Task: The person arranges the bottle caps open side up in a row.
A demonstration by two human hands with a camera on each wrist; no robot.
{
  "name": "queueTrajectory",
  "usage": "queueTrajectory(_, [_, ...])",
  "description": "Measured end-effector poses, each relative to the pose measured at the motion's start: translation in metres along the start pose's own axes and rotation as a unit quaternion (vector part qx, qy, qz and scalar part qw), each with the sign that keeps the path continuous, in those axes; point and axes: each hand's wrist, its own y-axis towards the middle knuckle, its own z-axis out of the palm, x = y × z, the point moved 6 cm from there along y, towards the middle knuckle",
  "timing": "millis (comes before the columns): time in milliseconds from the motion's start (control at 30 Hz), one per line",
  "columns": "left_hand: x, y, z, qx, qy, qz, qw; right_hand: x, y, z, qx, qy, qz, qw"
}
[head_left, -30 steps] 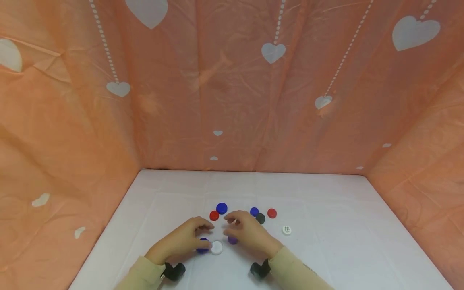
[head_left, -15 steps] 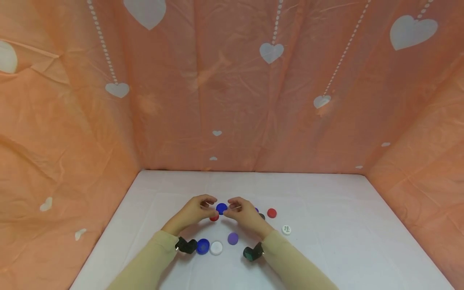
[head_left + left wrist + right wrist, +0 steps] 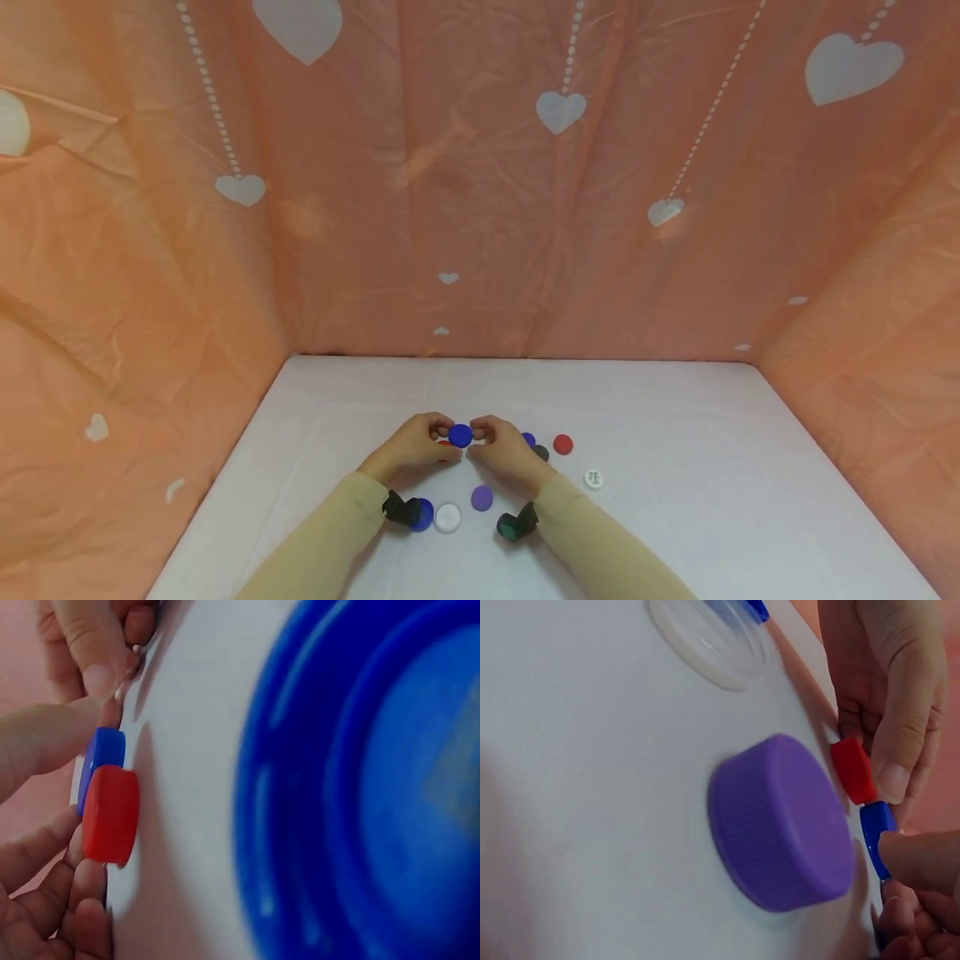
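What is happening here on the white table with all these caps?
A person sits at the table and has both hands on one blue cap: the left hand and the right hand pinch it from either side. A red cap lies right beside it. A purple cap and a white cap lie nearer the person.

A white tabletop [image 3: 675, 533] enclosed by orange cloth walls [image 3: 450, 208] printed with white hearts. Loose plastic bottle caps lie on it: a round purple cap [image 3: 482, 497], a white cap [image 3: 447, 517], a red cap [image 3: 562, 444], and a white printed cap [image 3: 593, 479] farther right.
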Motion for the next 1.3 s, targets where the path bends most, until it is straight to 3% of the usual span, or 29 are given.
queueTrajectory(333, [-0.005, -0.002, 0.002, -0.01, -0.005, -0.013, 0.9999, 0.001, -0.002, 0.0, 0.008, -0.004, 0.018, 1.0])
queueTrajectory(700, [-0.008, 0.002, 0.004, -0.032, 0.002, -0.023, 0.9992, 0.001, 0.0, 0.001, 0.006, -0.001, -0.011, 1.0])
queueTrajectory(833, [-0.004, 0.003, 0.004, -0.029, -0.011, -0.016, 0.9994, 0.001, 0.001, 0.002, 0.007, -0.002, -0.015, 1.0])
queueTrajectory(1033, [0.003, 0.007, 0.003, -0.014, -0.073, -0.047, 0.9961, -0.001, 0.001, -0.001, 0.011, -0.001, 0.0, 1.0])
queueTrajectory(1300, [-0.001, 0.006, 0.003, -0.009, -0.046, -0.038, 0.9982, 0.0, 0.001, 0.002, 0.003, 0.002, 0.005, 1.0])
